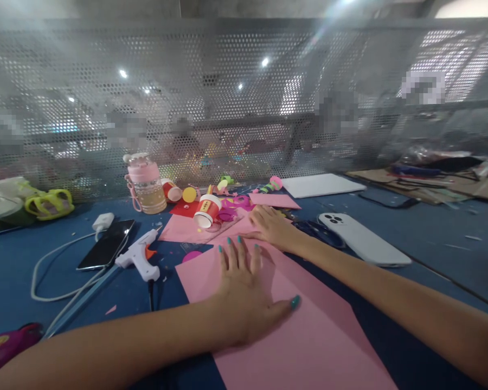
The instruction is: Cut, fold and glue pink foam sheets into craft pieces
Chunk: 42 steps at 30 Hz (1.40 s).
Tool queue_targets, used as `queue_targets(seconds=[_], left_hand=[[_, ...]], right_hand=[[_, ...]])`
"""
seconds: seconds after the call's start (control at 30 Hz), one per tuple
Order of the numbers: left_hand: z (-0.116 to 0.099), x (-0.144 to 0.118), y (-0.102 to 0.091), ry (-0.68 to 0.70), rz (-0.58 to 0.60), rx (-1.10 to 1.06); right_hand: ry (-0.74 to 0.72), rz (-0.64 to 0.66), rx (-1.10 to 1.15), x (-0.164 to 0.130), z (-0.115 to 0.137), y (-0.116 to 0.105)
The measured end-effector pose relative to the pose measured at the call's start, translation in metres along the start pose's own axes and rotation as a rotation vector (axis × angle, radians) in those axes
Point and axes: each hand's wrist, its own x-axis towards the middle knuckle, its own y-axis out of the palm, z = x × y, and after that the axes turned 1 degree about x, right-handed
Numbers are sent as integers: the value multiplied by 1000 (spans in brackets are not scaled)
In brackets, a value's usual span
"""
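A large sheet of pink paper (305, 319) lies on the blue table in front of me. My left hand (244, 292) rests flat on it, fingers spread and thumb out to the right. Beyond the sheet's far edge, my right hand (274, 227) reaches in with its fingers curled down among pink paper scraps; whatever they grip is hidden. Just ahead of the hands are a red and white paper cup (207, 210) lying tipped, magenta paper pieces (236, 206) and a smaller pink sheet (274, 201).
At left are a white glue gun (140, 254) with a glue stick, a black phone (106, 245) on a cable, and a pink-lidded bottle (145, 184). To the right lie a white phone (361, 238) and a white board (323, 185). A perforated metal screen (228, 103) stands behind.
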Motion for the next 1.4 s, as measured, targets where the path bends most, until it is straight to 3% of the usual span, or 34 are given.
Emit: queue_targets(seconds=[0.1, 0.37, 0.57, 0.8, 0.97, 1.27, 1.4], left_hand=[[-1, -1, -1, 10, -2, 8], [-2, -3, 1, 131, -147, 63], [-3, -3, 1, 141, -79, 43], [-5, 1, -1, 161, -53, 56], [-7, 1, -1, 189, -83, 101], [-9, 0, 1, 211, -84, 126], [-10, 0, 1, 215, -68, 124]], right_hand=[[-54, 163, 10, 4, 5, -3], [16, 314, 202, 19, -3, -10], [47, 418, 415, 29, -12, -20], [149, 266, 534, 24, -12, -19], [77, 232, 486, 25, -12, -26], [-20, 316, 511, 26, -25, -39], [-44, 237, 508, 28, -26, -41]])
